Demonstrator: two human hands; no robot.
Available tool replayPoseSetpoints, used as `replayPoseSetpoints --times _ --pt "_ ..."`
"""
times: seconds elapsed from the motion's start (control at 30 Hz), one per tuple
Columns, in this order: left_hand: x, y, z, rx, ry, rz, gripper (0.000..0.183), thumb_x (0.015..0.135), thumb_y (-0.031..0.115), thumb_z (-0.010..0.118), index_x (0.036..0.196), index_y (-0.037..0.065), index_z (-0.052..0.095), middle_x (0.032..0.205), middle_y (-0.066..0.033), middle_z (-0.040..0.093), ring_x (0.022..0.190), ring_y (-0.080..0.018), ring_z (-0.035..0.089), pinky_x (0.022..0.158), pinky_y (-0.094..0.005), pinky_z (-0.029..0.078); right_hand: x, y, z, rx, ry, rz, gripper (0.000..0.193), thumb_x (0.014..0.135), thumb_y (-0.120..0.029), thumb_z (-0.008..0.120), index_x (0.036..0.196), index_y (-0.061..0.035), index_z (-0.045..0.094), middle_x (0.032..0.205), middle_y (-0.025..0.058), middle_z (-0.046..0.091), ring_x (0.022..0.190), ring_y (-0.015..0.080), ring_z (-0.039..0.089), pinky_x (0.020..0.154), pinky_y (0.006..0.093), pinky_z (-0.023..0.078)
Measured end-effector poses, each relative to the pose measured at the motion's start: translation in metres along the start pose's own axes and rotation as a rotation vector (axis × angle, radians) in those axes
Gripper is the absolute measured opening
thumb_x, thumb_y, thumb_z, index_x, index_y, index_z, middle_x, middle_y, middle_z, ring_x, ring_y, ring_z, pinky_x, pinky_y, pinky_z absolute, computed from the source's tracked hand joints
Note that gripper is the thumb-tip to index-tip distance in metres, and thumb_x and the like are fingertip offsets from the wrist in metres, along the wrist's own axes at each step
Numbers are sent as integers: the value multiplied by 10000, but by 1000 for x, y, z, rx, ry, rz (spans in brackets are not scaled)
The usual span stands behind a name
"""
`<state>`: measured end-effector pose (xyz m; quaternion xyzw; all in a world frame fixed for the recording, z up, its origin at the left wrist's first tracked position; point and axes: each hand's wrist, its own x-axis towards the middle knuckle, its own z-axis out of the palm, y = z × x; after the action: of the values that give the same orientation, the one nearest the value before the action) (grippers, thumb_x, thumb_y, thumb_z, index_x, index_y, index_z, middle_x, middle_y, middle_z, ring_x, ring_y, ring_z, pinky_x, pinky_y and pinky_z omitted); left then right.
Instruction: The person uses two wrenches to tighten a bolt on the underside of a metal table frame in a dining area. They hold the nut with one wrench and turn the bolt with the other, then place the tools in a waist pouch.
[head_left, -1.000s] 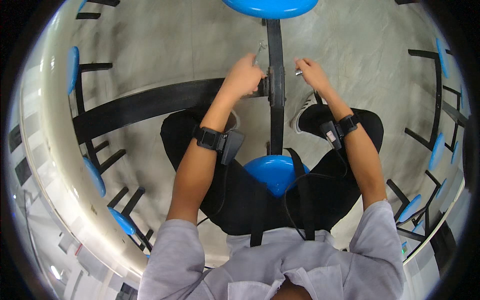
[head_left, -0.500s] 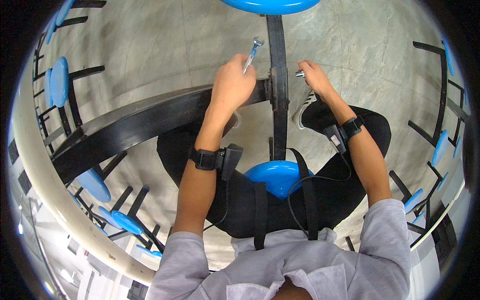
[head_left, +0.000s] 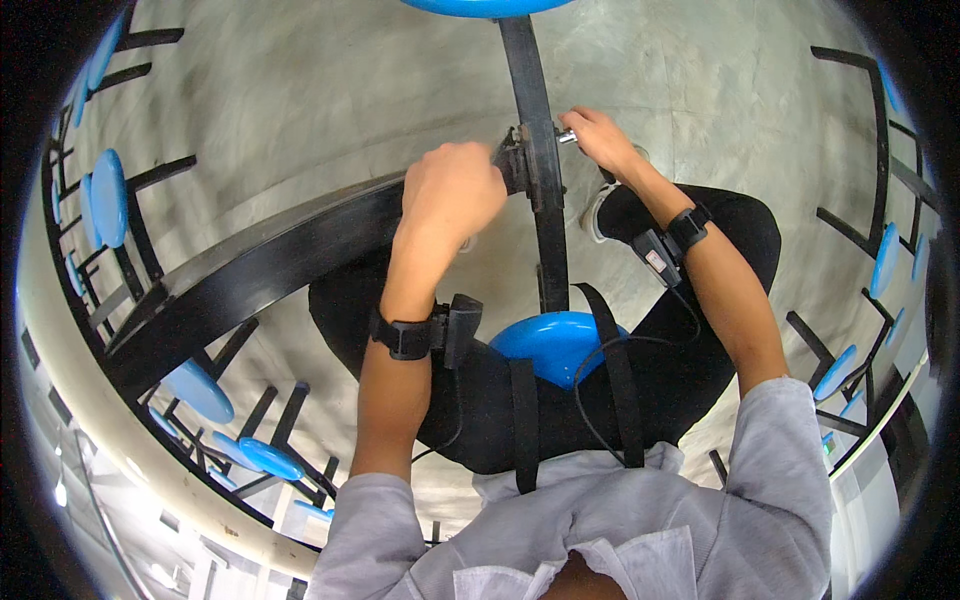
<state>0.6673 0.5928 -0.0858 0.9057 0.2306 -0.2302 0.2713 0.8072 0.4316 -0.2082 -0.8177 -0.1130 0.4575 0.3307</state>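
Observation:
My left hand (head_left: 452, 190) is closed in a fist over the black steel beam (head_left: 260, 240), just left of the bolted joint (head_left: 520, 165). An open-ended wrench showed in that fist half a second ago; now the hand hides it. My right hand (head_left: 597, 138) is closed around what looks like a socket wrench on the other side of the upright black bar (head_left: 548, 230). Its silver, cylindrical end (head_left: 567, 136) points at the bar near the joint. Whether it touches a bolt, I cannot tell. A dark part, perhaps its handle, shows below that hand.
A blue round stool seat (head_left: 560, 345) is between my legs, and another blue seat (head_left: 490, 6) tops the bar's far end. The white curved table edge (head_left: 130, 455) runs along the left. More blue stools on black frames stand on both sides of the grey floor.
My right hand has moved left, bringing the silver tool end up to the bar. My left hand has turned and shifted slightly, and its wrench has gone out of sight.

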Motion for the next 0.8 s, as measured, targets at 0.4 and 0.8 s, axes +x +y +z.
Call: replayPoseSetpoints --times 0.4,0.8 --pt "7 -6 -18 -386 -180 49 273 761 134 492 931 -35 622 765 -119 630 713 -199 579 677 -309 450 4 -3 -1 15 9 -25 482 838 -377 401 954 57 576 890 220 608 850 320 557 780 386 413" --pt "4 -5 -20 -808 231 306 245 869 269 602 912 28 589 641 -33 509 574 -99 437 532 -268 374 11 2 -6 25 45 12 513 846 -389 416 1037 57 583 986 230 618 958 316 571 849 369 408"
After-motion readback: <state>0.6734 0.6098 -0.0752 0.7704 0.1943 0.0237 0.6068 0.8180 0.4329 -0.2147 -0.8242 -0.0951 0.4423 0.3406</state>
